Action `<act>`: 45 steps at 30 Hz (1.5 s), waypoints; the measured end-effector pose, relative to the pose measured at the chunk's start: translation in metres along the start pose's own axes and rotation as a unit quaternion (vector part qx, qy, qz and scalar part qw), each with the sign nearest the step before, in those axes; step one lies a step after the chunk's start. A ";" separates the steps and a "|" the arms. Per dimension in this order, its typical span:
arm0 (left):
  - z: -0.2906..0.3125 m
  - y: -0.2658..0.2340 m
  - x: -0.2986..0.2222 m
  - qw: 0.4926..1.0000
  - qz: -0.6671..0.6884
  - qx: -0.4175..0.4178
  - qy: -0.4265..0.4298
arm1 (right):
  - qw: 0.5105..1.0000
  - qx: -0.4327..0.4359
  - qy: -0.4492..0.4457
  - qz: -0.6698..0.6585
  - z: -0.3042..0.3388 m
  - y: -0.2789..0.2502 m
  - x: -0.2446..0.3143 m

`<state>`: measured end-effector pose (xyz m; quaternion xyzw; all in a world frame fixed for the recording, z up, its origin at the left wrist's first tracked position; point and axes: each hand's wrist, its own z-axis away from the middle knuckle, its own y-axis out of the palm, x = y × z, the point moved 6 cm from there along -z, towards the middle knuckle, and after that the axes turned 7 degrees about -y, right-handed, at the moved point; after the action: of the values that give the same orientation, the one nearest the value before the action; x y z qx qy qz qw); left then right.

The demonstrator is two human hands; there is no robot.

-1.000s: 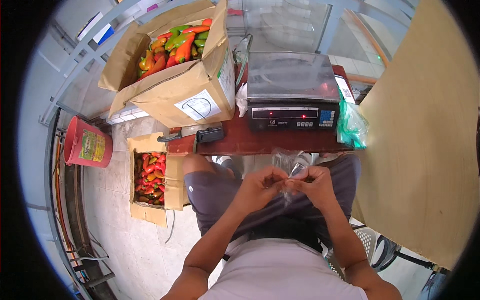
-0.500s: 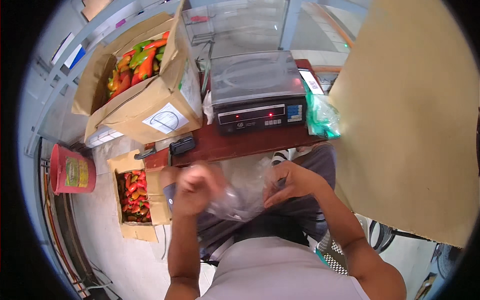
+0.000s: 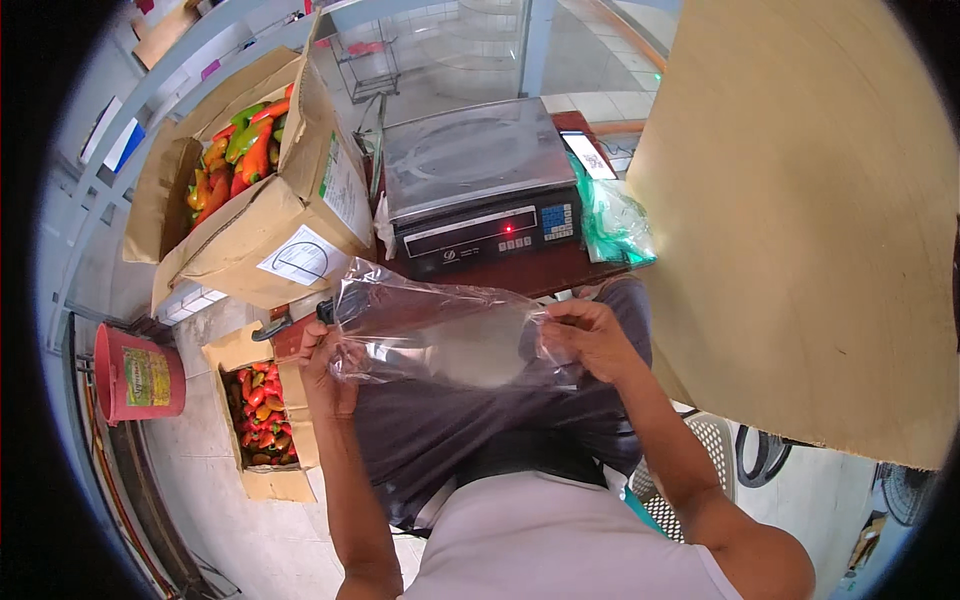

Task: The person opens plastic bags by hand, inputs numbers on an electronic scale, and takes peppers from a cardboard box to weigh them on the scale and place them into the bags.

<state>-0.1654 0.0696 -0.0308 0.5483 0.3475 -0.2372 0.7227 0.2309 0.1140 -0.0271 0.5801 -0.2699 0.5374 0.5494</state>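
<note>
A clear plastic bag (image 3: pixel 440 335) is stretched sideways above my lap, in front of the table edge. My left hand (image 3: pixel 328 365) grips its left end, fingers bent around the film. At the other end my right hand (image 3: pixel 590 338) pinches the bag between thumb and fingers. Through the film my dark trousers show; I see nothing inside the bag. Just beyond it, a black digital scale (image 3: pixel 490 232) with a bare, flat metal platter (image 3: pixel 475 155) stands on the dark red table (image 3: pixel 520 280).
Left of the scale sits an open cardboard box (image 3: pixel 290 230) of red, orange and green peppers (image 3: pixel 245 145). A lower carton (image 3: pixel 285 485) of peppers and a red bucket (image 3: pixel 140 375) are on the floor. Green-and-clear plastic bags (image 3: pixel 615 225) lie right of the scale, beside a large tan board (image 3: pixel 800 230).
The bag, bunched and blurred before, is now spread wide between my hands. Both hands have shifted apart, and the left has closed on the bag's end. The view has shifted slightly.
</note>
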 end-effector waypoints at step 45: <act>0.024 0.161 0.078 0.860 -0.460 0.168 -0.142 | 0.992 -0.049 0.114 -0.012 -0.003 0.048 -0.019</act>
<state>0.0073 0.0953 0.0142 0.3993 0.4091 -0.6726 0.4699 0.1812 0.0992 -0.0289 0.4913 -0.2242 0.5792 0.6106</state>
